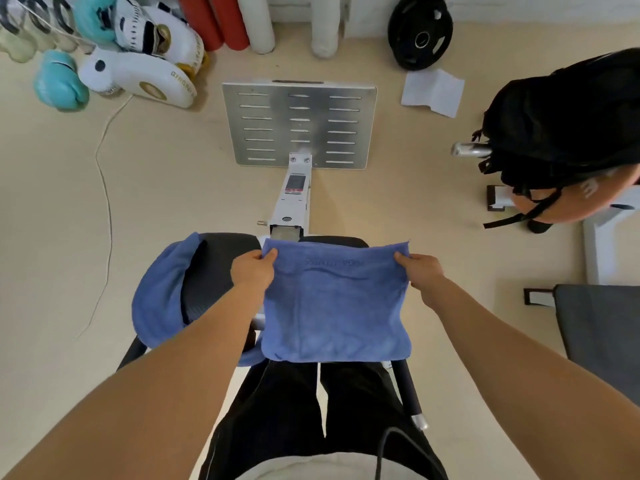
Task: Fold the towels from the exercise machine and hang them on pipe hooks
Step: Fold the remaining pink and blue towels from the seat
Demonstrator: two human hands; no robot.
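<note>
A blue towel (334,303) hangs flat in front of me, folded into a rough square. My left hand (252,270) pinches its upper left corner and my right hand (420,268) pinches its upper right corner. A second blue towel (157,296) lies draped over the left side of the exercise machine's black padded seat (214,268). The machine's white beam (294,199) runs away from me to a slotted metal footplate (299,123). No pipe hooks are in view.
Boxing gloves and pads (138,64) lie on the floor at far left, with a thin cord (105,188) trailing from them. Foam rollers (221,22) and a black weight plate (419,31) stand by the wall. A black backpack (568,133) sits at right, above a grey bench pad (602,334).
</note>
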